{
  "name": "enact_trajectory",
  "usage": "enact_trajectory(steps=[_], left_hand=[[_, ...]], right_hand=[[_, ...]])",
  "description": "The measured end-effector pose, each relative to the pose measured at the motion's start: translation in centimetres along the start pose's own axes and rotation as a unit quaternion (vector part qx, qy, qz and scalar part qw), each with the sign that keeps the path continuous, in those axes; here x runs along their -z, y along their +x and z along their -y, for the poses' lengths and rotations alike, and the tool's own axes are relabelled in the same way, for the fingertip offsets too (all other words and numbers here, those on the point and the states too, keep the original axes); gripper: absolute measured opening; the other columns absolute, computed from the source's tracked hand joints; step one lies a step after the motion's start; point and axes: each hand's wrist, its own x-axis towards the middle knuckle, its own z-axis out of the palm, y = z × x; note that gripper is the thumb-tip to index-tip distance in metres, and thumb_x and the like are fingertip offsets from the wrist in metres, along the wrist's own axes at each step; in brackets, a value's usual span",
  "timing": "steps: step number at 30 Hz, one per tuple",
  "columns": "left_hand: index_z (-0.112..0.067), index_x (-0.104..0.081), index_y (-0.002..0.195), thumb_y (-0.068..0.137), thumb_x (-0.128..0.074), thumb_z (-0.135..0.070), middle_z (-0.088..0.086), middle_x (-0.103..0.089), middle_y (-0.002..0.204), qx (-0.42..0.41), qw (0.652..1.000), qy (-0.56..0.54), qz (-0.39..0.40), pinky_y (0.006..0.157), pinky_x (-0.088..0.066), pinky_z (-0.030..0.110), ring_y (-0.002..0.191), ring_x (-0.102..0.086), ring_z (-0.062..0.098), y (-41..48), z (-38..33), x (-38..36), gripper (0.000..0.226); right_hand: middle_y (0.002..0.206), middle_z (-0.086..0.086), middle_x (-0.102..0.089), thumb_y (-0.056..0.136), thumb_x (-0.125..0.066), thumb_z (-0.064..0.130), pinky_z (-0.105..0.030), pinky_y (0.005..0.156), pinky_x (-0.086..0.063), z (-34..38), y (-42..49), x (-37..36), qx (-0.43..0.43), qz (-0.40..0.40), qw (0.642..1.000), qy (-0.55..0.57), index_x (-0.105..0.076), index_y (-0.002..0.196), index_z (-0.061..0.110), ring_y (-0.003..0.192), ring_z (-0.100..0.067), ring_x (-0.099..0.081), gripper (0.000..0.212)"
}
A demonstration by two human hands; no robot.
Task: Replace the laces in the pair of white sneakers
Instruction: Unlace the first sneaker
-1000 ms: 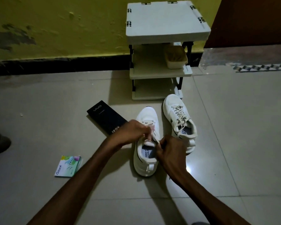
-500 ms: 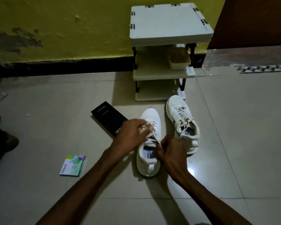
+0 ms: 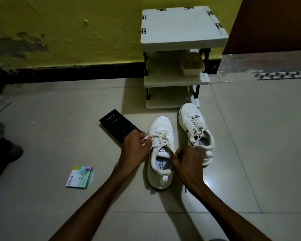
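Two white sneakers stand on the tiled floor (image 3: 250,136), toes pointing toward a small white shelf rack (image 3: 181,26) against the yellow wall. The nearer sneaker (image 3: 161,123) sits between the person's hands; the other sneaker (image 3: 188,111) stands just beside it on the right and a little farther away, its own lace threaded and lying loose.

The left hand (image 3: 135,149) is curled at the left side of the nearer sneaker and pinches one end of its lace (image 3: 161,136), which runs from the fingers across the eyelets. The right hand (image 3: 187,161) is curled at the right side of the shoe's opening and pinches the other strand of the same lace beside the tongue.

A black box (image 3: 117,126) lies on the floor just left of the nearer sneaker, partly behind the left hand. A small colourful packet (image 3: 80,177) lies farther left. A tub (image 3: 192,67) rests on the rack's middle shelf.
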Motion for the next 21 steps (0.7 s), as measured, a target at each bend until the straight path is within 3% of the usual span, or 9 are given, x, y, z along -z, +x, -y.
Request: enact_trajectory(steps=[3, 4, 6, 9, 11, 13, 17, 21], left_hand=[[-0.014, -0.063, 0.074, 0.091, -0.065, -0.026, -0.001, -0.059, 0.068, 0.123, 0.967, -0.22, 0.019, 0.063, -0.044, 0.025, 0.068, -0.057, 0.016, 0.3, -0.3, 0.1, 0.021], [-0.014, -0.066, 0.085, 0.092, -0.063, -0.027, 0.0, -0.064, 0.077, 0.143, 0.963, -0.226, 0.012, 0.065, -0.047, 0.025, 0.075, -0.06, 0.018, 0.5, -0.2, 0.2, 0.014], [-0.013, -0.062, 0.112, 0.092, -0.061, -0.032, 0.007, -0.064, 0.107, 0.138, 0.985, -0.097, 0.023, 0.08, -0.049, 0.03, 0.099, -0.062, 0.025, 0.6, 0.1, 0.5, 0.027], [-0.015, -0.041, 0.138, 0.087, -0.065, -0.043, 0.013, -0.033, 0.142, 0.116, 0.988, 0.084, 0.061, 0.097, -0.045, 0.039, 0.124, -0.047, 0.033, -1.1, -1.0, 0.3, 0.063], [-0.018, -0.031, 0.14, 0.083, -0.069, -0.045, 0.01, -0.025, 0.142, 0.091, 0.988, 0.119, 0.039, 0.092, -0.048, 0.041, 0.123, -0.046, 0.033, -2.5, -1.8, -0.3, 0.073], [-0.023, -0.022, 0.14, 0.082, -0.069, -0.045, 0.01, -0.033, 0.139, 0.084, 0.99, 0.101, 0.045, 0.088, -0.051, 0.042, 0.117, -0.052, 0.034, -3.1, -2.2, -1.0, 0.077], [-0.026, -0.009, 0.148, 0.082, -0.067, -0.049, 0.012, -0.056, 0.133, 0.106, 0.989, 0.042, 0.092, 0.094, -0.049, 0.041, 0.114, -0.058, 0.035, -2.8, -3.0, -2.0, 0.091], [-0.023, 0.003, 0.154, 0.089, -0.065, -0.036, 0.012, -0.056, 0.131, 0.076, 0.991, 0.093, 0.064, 0.093, -0.05, 0.04, 0.112, -0.06, 0.029, -2.9, -4.2, -2.8, 0.094]], right_hand=[[0.052, -0.002, -0.056, 0.078, -0.067, 0.016, -0.027, 0.048, -0.043, 0.0, 0.0, 0.2, 0.009, -0.002, 1.0, -0.015, -0.058, 0.062, 0.009, 0.048, -0.011, -0.053, 0.02], [0.053, -0.001, -0.056, 0.079, -0.067, 0.017, -0.026, 0.047, -0.04, 0.0, -0.1, 0.3, 0.014, -0.003, 1.0, -0.021, -0.058, 0.063, 0.009, 0.048, -0.01, -0.052, 0.02], [0.055, 0.0, -0.055, 0.079, -0.067, 0.019, -0.026, 0.048, -0.037, 0.0, -0.1, 0.3, 0.026, -0.003, 0.999, -0.038, -0.057, 0.066, 0.009, 0.05, -0.012, -0.052, 0.019], [0.062, 0.003, -0.054, 0.078, -0.069, 0.02, -0.022, 0.05, -0.031, 0.7, 0.0, 0.3, 0.047, 0.016, 0.994, -0.1, -0.058, 0.077, 0.011, 0.056, -0.015, -0.052, 0.014], [0.07, 0.003, -0.059, 0.075, -0.072, 0.022, -0.024, 0.053, -0.037, 1.2, 0.3, 0.3, 0.033, 0.045, 0.99, -0.13, -0.057, 0.085, 0.014, 0.062, -0.015, -0.054, 0.019], [0.074, 0.002, -0.062, 0.066, -0.075, 0.028, -0.027, 0.055, -0.042, 1.5, 0.8, 0.3, 0.021, 0.068, 0.986, -0.15, -0.054, 0.083, 0.016, 0.065, -0.017, -0.057, 0.03], [0.075, -0.002, -0.058, 0.079, -0.064, 0.035, -0.023, 0.048, -0.021, 2.4, 1.5, 0.9, 0.029, 0.102, 0.965, -0.238, -0.047, 0.079, 0.019, 0.066, -0.018, -0.053, 0.023], [0.09, -0.003, -0.069, 0.078, -0.068, 0.037, -0.024, 0.062, -0.037, 2.9, 1.4, 1.1, 0.056, 0.132, 0.949, -0.279, -0.065, 0.094, 0.017, 0.079, -0.018, -0.064, 0.025]])
